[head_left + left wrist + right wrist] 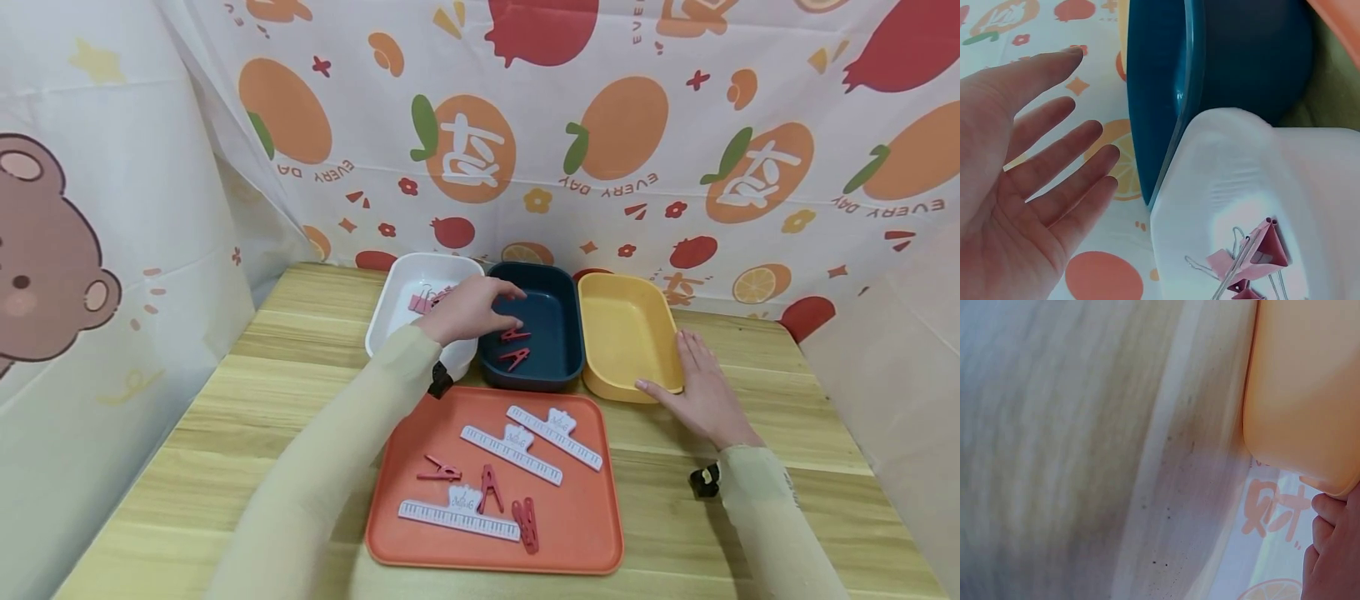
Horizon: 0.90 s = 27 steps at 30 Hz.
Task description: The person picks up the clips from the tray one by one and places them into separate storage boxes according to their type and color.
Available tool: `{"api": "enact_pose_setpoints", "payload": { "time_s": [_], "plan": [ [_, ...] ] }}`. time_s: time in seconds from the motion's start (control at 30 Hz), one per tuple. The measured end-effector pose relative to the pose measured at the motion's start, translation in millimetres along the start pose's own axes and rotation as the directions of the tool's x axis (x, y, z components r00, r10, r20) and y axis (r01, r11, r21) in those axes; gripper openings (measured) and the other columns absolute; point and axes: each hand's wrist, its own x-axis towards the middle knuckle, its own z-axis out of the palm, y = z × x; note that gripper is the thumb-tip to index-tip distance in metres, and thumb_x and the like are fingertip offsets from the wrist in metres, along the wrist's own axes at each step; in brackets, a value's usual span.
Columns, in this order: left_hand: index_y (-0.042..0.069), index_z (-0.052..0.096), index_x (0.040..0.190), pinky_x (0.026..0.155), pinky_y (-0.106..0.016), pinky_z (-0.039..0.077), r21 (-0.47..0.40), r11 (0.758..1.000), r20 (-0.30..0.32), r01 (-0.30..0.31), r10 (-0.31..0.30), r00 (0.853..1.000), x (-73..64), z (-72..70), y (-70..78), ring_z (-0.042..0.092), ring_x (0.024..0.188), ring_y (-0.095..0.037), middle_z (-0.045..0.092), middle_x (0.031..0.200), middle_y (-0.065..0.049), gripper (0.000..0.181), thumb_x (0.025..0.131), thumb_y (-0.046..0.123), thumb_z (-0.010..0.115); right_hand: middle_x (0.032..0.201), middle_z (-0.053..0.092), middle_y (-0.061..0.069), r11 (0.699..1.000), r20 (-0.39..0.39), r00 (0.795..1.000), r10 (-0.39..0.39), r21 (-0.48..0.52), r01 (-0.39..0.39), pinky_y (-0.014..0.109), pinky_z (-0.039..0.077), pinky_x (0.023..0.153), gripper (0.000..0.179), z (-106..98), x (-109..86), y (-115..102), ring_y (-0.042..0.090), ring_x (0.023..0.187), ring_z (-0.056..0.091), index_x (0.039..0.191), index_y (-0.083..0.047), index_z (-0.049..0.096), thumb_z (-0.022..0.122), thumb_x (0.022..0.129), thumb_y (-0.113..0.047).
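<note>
My left hand (472, 308) hovers over the left side of the dark blue bin (557, 329); its fingers are loosely spread and hold nothing in the left wrist view. Two red plastic clothespins (516, 359) lie in this bin below the hand. The white bin (388, 310), beside it on the left, contains pink binder clips (1260, 256), partly hidden by the left hand in the head view. On the right, my right hand (705, 392) rests against the yellow bin (630, 342), thumb at its front corner and straight fingers along its right side.
An orange tray (577, 521) in front of the bins carries three white piano-key clips (459, 517) and several red clothespins (490, 487). The wooden table (300, 350) meets a printed cloth (547, 217) behind the bins.
</note>
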Motion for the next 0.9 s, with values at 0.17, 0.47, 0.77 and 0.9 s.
{"api": "enact_pose_setpoints", "payload": {
  "time_s": [0.17,0.47,0.77,0.9],
  "plan": [
    [0.01,0.068,0.134,0.084,-0.03,0.057,-0.005,1.0,-0.013,-0.027,0.027,1.0,-7.9,-2.6,1.4,0.061,0.109,-0.021,0.068,0.125,-0.007,0.047,0.091,0.027,0.08,0.166,0.007,0.025,1.0,0.003,1.0,0.005,-0.006,-0.005,0.057,0.008,0.12,0.113,-1,0.3,0,0.039,0.153,0.002,0.161,0.001,0.003,0.056,0.092,-0.07],
    [0.014,0.069,0.133,0.091,-0.033,0.055,0.017,0.999,-0.026,-0.05,0.051,0.998,-27.1,-4.6,3.4,0.061,0.112,-0.017,0.069,0.125,-0.002,0.048,0.091,0.035,0.079,0.166,0.008,0.025,1.0,0.006,1.0,0.003,-0.007,-0.003,0.057,0.008,0.12,0.113,0,0.6,0,0.039,0.153,0.003,0.161,0.002,0.003,0.056,0.092,-0.07],
    [0.015,0.067,0.136,0.088,-0.031,0.055,-0.001,0.998,-0.029,-0.057,0.057,0.998,-42.4,-3.9,8.7,0.061,0.109,-0.017,0.069,0.123,0.0,0.058,0.086,0.041,0.083,0.167,0.006,0.024,1.0,0.003,1.0,-0.004,-0.006,0.004,0.053,0.004,0.122,0.112,0,0.6,1,0.038,0.153,0.001,0.161,0.002,0.003,0.056,0.093,-0.07],
    [0.015,0.067,0.136,0.084,-0.028,0.055,0.003,0.997,-0.032,-0.076,0.076,0.997,-48.9,-2.2,9.0,0.06,0.103,-0.014,0.068,0.123,0.002,0.059,0.086,0.041,0.083,0.167,0.006,0.024,1.0,0.001,1.0,-0.005,-0.003,0.005,0.053,0.004,0.121,0.112,1,0.3,2,0.038,0.153,0.001,0.161,0.002,0.003,0.056,0.093,-0.07]
  ]
}}
